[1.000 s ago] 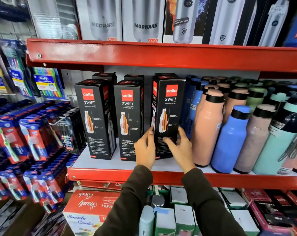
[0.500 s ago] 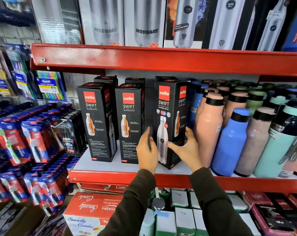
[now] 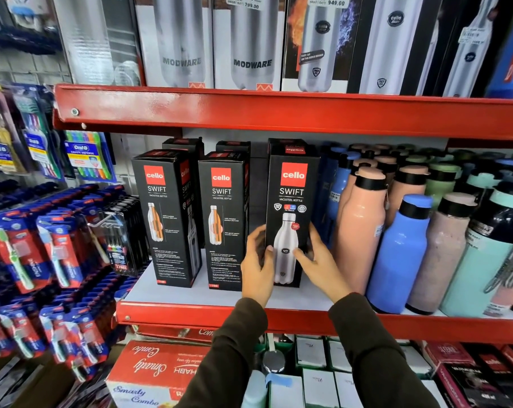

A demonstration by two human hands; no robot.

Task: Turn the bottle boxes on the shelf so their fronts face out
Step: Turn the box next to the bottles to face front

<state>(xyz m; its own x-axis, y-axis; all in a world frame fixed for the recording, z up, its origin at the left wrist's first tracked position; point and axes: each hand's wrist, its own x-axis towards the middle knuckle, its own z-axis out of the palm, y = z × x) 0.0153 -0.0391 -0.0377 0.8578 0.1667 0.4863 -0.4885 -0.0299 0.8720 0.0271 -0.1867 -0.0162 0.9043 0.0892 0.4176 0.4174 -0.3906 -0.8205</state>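
Two hands (image 3: pixel 287 266) on bottle box (image 3: pixel 292 198)

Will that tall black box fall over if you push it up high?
Probably: the black box is tall on a narrow base, so a high push could tip it. Both hands hold it low. Its card walls look stiff, likely not floppy.

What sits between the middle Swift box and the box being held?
Only the left hand. Above it, the head view shows a bare dark gap between the middle box and the held box.
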